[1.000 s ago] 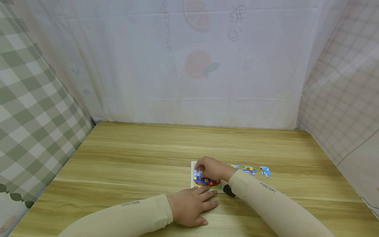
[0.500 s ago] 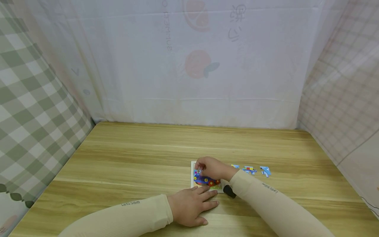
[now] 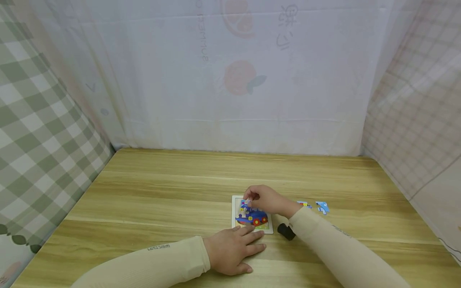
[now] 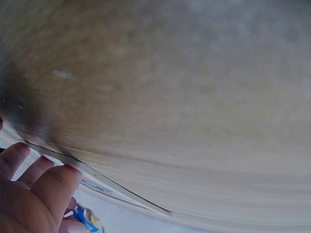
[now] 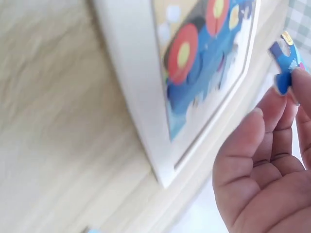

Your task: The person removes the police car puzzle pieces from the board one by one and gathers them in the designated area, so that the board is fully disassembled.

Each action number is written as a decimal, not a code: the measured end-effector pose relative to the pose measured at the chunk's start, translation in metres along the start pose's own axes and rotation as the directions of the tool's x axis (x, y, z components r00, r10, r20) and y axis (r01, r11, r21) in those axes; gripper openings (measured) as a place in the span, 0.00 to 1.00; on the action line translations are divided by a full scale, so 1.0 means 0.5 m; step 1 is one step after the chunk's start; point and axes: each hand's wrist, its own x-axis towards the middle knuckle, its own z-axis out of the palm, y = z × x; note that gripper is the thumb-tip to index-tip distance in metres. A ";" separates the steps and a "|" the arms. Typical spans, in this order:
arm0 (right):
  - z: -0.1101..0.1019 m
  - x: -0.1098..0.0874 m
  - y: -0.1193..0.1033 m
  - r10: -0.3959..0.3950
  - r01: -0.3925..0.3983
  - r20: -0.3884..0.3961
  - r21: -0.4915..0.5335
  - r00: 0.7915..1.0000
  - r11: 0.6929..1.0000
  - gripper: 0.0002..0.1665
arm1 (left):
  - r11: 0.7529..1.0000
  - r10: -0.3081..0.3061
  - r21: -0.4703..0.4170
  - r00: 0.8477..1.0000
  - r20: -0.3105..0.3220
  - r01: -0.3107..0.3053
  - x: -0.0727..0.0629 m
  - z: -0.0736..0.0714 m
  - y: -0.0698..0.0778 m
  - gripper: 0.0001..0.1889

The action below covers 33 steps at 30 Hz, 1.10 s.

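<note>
A jigsaw piece, blue with a bit of yellow, is pinched between thumb and fingers of my right hand. It is raised off the puzzle board, over its upper left part in the head view. The white-framed board shows a blue vehicle with red and yellow wheels, partly filled with pieces; my right hand hides its upper right. My left hand lies spread, palm down, at the board's near edge. In the left wrist view its fingertips touch that edge.
Two loose jigsaw pieces lie right of the board: one with red and yellow, partly behind the right forearm, and a light blue one. A black device sits under the right wrist. A pale cloth hangs behind the wooden table.
My right hand has lifted the piece and shifted right and slightly away, uncovering more of the board. Its forearm now covers a loose piece that showed before. The left hand stayed still.
</note>
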 end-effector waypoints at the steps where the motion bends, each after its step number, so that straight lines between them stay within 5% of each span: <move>1: -0.003 -0.002 0.002 0.010 -0.010 -0.012 -0.001 1.000 1.000 0.05 | 1.000 -0.002 -0.003 1.000 0.003 0.002 0.000 0.000 0.000 0.32; 19: -0.064 -0.064 0.052 0.070 -0.064 -0.111 0.055 0.991 0.996 0.04 | 1.000 -0.006 -0.021 1.000 -0.003 0.006 -0.002 0.000 0.002 0.32; 27: -0.085 -0.099 0.082 0.005 0.002 -0.087 0.078 0.996 0.997 0.05 | 1.000 -0.014 -0.019 1.000 -0.001 0.014 -0.003 -0.002 0.003 0.31; 33: -0.087 -0.113 0.089 0.100 -0.096 -0.088 0.055 0.991 0.994 0.06 | 1.000 -0.015 -0.018 1.000 -0.001 0.015 -0.002 -0.001 0.004 0.32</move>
